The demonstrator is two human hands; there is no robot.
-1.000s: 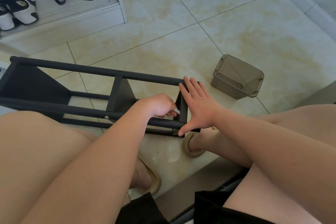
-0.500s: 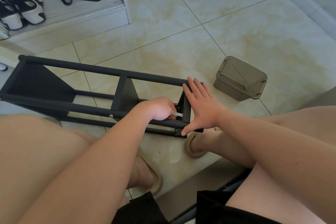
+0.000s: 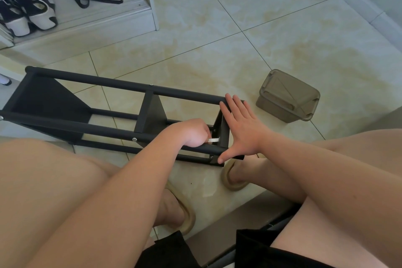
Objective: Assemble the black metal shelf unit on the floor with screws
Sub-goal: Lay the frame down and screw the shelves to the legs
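The black metal shelf unit (image 3: pixel 91 127) lies on its side on the tiled floor, running from the left edge to the middle. My left hand (image 3: pixel 193 132) reaches inside its right end and grips a small silver tool (image 3: pixel 214 140) whose tip points at the end panel (image 3: pixel 224 135). My right hand (image 3: pixel 241 125) presses flat with straight fingers against the outside of that end panel, thumb down by the lower corner. Silver screw heads (image 3: pixel 134 139) show on the near tube.
A brownish translucent lidded box (image 3: pixel 287 95) stands on the floor right of the shelf. A white cabinet with shoes (image 3: pixel 30 8) and a bag is at the top left. My knees and sandalled feet (image 3: pixel 233 177) sit close under the shelf's right end.
Both hands keep their places on the shelf's right end; the left hand has shifted slightly with the tool. The view has drifted a little.
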